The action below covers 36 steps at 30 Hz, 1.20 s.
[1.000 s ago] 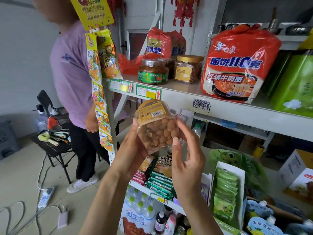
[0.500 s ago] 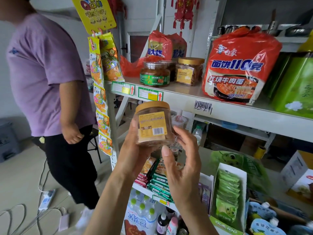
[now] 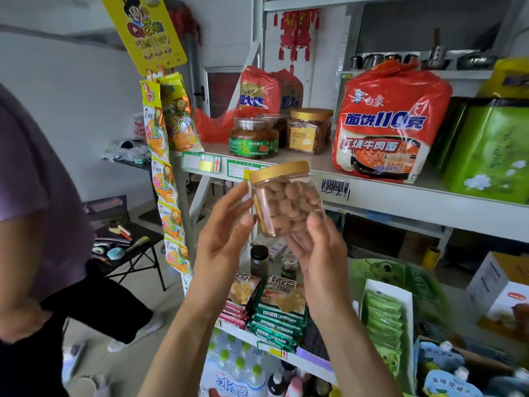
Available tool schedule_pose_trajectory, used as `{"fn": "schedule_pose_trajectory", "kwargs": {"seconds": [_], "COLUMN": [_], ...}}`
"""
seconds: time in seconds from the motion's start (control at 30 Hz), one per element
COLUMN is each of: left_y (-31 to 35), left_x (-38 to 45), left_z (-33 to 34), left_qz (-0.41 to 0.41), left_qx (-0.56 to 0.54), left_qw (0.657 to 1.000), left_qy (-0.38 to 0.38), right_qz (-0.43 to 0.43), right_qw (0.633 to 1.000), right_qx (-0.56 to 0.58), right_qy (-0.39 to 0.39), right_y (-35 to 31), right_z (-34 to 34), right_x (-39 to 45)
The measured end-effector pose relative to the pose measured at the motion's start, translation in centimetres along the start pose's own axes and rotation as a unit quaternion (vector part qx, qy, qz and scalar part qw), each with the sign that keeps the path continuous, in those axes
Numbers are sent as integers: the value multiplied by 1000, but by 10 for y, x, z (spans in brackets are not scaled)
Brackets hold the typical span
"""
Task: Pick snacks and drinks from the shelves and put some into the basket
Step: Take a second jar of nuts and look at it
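Right hand (image 3: 317, 262) nearest, fingers curled up around base and near side of clear plastic jar of tan nuts with gold screw lid (image 3: 287, 200); thumb pressed on jar front. Jar tilted slightly, lid up, held in air just in front of white metal shelf edge (image 3: 400, 196), probably for inspection of contents before a keep-or-return call. Left hand (image 3: 226, 239) beside jar's left wall, fingers spread and fairly straight, fingertips at or just off the plastic; contact hard to confirm. Looks like a steadying or turning role, not a carry. Basket not in view, so jar not yet deposited.

Below hands: green and red biscuit packs (image 3: 274, 308) stacked on lower shelf, small dark-capped bottles (image 3: 259, 260) behind, shrink-wrapped water bottles with green caps (image 3: 234, 365) beneath, white display box of green sachets (image 3: 386, 325) to right.

Upper shelf behind jar: matching gold-lidded jar (image 3: 310, 130), green-labelled pickle jar (image 3: 253, 137), large red instant-noodle multipack (image 3: 389, 121), green tin (image 3: 486, 150) far right. Hanging strip of yellow snack sachets (image 3: 166, 179) on shelf upright.

Left edge: another person in purple shirt (image 3: 34, 179) and dark trousers, close. Beyond: black folding table (image 3: 134, 242) with small clutter, pale tiled floor, grey wall.
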<state>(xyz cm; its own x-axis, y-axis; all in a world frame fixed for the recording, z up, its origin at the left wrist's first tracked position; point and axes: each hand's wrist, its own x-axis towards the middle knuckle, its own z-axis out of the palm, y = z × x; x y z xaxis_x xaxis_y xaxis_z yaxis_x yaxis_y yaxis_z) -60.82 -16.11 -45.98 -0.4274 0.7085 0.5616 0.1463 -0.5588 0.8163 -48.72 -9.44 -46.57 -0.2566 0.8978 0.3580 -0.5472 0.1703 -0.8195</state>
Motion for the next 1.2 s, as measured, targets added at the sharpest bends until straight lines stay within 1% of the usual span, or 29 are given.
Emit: {"fn": "schedule_pose_trajectory", "kwargs": {"seconds": [0.03,0.07,0.13,0.2,0.27,0.33,0.4,0.47,0.53,0.63,0.73,0.77,0.87,0.93,1.07,1.13,1.2], "left_y": [1,2,5,7,9,8,7,8,9,3,-8,-9,-15,-20,-32,-37,-41], "left_x": [2,4,8,8,7,7,10,15,21,41,69,78,103,120,141,143,144], "left_z": [-1,-2,0,5,10,12,12,11,12,11,13,16,22,24,28,31,33], "left_qz": [-2,-13,-31,-30,-14,-6,-2,15,18,22,56,65,92,100,93,98,109], "left_qx": [13,20,30,33,26,14,-10,-22,-28,-5,60,72,102,135,151,168,189], "left_qw": [1000,1000,996,993,994,997,999,999,999,1000,997,995,990,986,983,980,976], "left_qy": [-8,-19,-71,-108,-104,-81,-54,-30,-15,-4,8,8,4,1,-40,-35,-27], "right_qz": [57,94,110,96,71,29,-43,-125,-182,-224,-239,-245,-280,-291,-276,-268,-261], "right_qw": [996,988,977,975,986,999,993,973,957,946,936,927,884,868,846,832,828], "right_qx": [66,125,185,198,144,17,-104,-189,-217,-226,-256,-281,-367,-394,-441,-467,-479], "right_qy": [13,16,-4,-28,-33,-5,31,48,57,58,38,42,73,86,119,130,130], "right_y": [-1,0,1,2,-2,-5,-7,-10,-16,-21,-18,-17,-13,-11,-10,-9,-7], "right_z": [-1,-1,0,1,3,5,8,8,7,12,20,20,16,14,12,10,8], "right_x": [2,4,3,4,7,14,21,28,36,44,51,56,78,92,108,112,116]}}
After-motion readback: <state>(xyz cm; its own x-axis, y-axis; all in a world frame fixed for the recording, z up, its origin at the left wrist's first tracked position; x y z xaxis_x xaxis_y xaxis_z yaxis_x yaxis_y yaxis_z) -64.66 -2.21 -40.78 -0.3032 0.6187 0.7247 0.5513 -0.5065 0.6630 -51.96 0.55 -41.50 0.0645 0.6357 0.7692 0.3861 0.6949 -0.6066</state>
